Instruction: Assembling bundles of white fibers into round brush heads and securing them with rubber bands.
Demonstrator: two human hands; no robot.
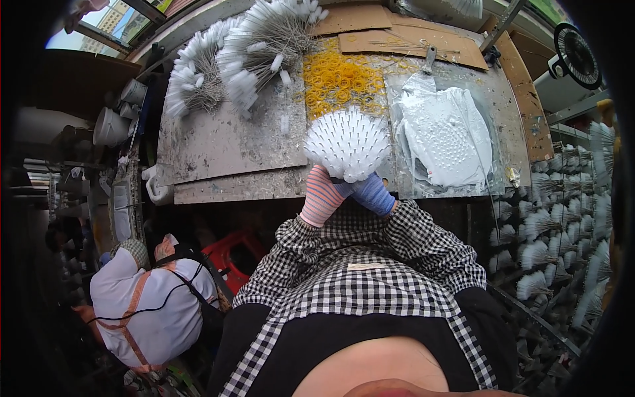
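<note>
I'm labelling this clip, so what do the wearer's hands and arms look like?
The left hand wears a pink glove with greyish stripes; the right hand wears a blue glove. The long sleeves are checked black and white.

A bundle of white-bristled tube brushes [347,142] stands gathered between the left hand [323,195] and the right hand [374,195], its heads fanning into a dense, rounded dome just beyond both. Short grey tips (spread fairly evenly, like pins in a cushion) poke out of the bristles. The hands hide its lower end.
</note>
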